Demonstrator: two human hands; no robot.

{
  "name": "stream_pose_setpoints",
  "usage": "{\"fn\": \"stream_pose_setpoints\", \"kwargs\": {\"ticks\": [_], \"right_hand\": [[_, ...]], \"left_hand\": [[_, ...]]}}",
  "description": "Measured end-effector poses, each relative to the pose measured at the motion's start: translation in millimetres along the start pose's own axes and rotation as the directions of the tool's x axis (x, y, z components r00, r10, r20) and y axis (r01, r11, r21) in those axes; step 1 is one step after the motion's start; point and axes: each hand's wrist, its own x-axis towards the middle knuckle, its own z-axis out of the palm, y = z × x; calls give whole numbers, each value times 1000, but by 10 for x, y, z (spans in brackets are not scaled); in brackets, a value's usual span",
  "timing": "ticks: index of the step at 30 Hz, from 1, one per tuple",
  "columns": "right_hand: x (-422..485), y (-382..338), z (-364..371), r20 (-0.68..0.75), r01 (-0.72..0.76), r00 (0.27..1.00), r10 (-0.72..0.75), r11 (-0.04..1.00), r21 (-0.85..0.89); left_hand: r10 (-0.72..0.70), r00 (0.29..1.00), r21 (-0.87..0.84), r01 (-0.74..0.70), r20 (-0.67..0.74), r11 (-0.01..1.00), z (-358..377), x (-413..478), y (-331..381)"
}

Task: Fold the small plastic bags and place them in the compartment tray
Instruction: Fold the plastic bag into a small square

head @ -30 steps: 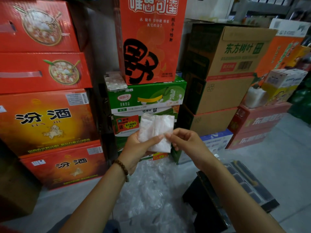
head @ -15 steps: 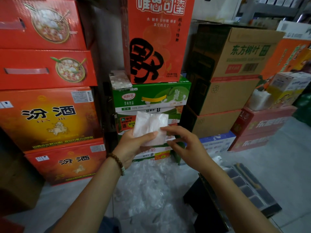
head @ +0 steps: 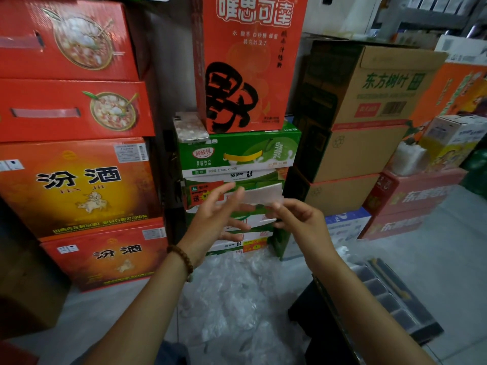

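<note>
left hand (head: 214, 219) now spread open, right hand (head: 300, 219) pinching folded bag (head: 263, 195)

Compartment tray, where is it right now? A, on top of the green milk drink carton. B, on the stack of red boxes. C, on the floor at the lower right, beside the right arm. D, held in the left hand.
C: the dark compartment tray lies on the grey floor at the lower right of the head view, just beyond the person's right arm.

Below the left hand (head: 212, 219) sits a brown beaded bracelet (head: 181, 256), perhaps wooden.
</note>
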Motion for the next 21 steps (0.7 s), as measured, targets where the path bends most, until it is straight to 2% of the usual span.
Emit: {"fn": "stream_pose_setpoints", "kwargs": {"ticks": [4,10,15,19,21], "right_hand": [[-8,-13,16,-20,-91,995,93,992,82],[9,-23,24,-65,-119,990,129,983,140],[10,-9,47,-85,-144,984,157,980,139],[19,-10,45,-129,-142,979,160,980,139],[30,-10,28,-150,-133,976,155,980,147]], "left_hand": [[137,988,89,-131,-67,987,51,12,-55],[225,969,173,-206,-99,963,19,64,-103],[225,972,216,-205,-73,955,-11,81,-106],[166,976,72,-157,-139,985,39,68,-99],[118,984,84,-107,-137,991,61,55,-95]]}}
